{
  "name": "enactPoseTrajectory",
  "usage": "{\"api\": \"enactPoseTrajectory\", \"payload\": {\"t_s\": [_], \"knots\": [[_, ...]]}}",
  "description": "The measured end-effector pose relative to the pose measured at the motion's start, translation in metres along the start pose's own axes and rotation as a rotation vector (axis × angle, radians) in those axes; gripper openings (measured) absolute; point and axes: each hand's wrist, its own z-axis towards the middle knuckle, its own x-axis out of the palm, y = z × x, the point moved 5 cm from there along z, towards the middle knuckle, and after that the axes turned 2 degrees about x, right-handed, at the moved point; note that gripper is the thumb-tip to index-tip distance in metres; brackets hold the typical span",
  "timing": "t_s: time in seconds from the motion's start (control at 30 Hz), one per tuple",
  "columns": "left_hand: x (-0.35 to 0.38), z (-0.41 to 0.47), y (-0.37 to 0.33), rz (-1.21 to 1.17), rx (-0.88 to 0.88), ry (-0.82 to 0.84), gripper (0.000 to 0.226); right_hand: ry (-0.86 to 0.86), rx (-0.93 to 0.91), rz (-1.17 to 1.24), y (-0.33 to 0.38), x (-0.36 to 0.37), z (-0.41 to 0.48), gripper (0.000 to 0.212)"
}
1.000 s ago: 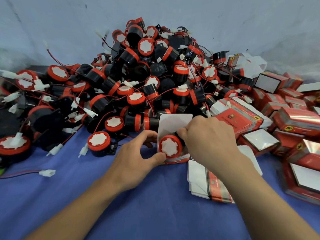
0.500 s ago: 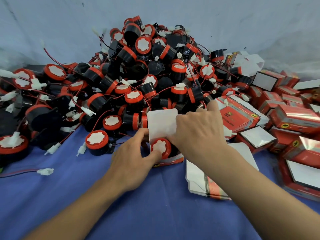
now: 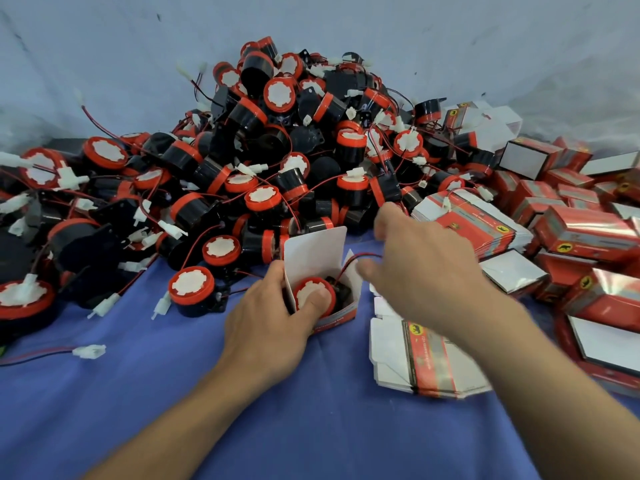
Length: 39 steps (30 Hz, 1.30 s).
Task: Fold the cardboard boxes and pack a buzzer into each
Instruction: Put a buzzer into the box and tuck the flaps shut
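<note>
My left hand (image 3: 266, 317) grips a small red cardboard box (image 3: 337, 318) standing on the blue cloth, its white lid flap (image 3: 315, 251) upright. A black buzzer with a red cap (image 3: 306, 294) sits inside the box, and my left thumb presses on the cap. The buzzer's red wire (image 3: 356, 256) arcs out of the box to the right. My right hand (image 3: 422, 268) hovers blurred just right of the box with thumb and forefinger spread; the wire's end passes behind it.
A tall pile of buzzers (image 3: 277, 150) with white connectors fills the back. One loose buzzer (image 3: 190, 285) lies left of the box. Flat unfolded boxes (image 3: 426, 362) lie under my right forearm, more (image 3: 478, 226) behind. Folded red boxes (image 3: 588, 233) crowd the right side.
The buzzer has gone down into the box. My right hand let go of it and drew back to the right, and my left thumb shifted onto the buzzer's cap.
</note>
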Motion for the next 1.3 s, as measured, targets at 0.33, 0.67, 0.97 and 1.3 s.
{"api": "enactPoseTrajectory", "payload": {"t_s": [0.33,0.67,0.97,1.3], "knots": [[0.001,0.005,0.005,-0.031,-0.024,0.013,0.061,-0.026,-0.310,0.114,0.038,-0.016,-0.010,0.012],[0.001,0.005,0.002,-0.071,0.025,0.023,0.051,0.076,-0.455,-0.309,0.056,0.015,-0.015,0.025],[0.002,0.001,0.001,-0.188,0.019,0.006,0.049,0.280,-0.348,-0.181,0.045,0.022,-0.004,0.010],[0.002,0.002,-0.001,-0.222,0.088,0.106,0.055,0.214,-0.058,-0.020,0.027,0.055,-0.014,0.032]]}}
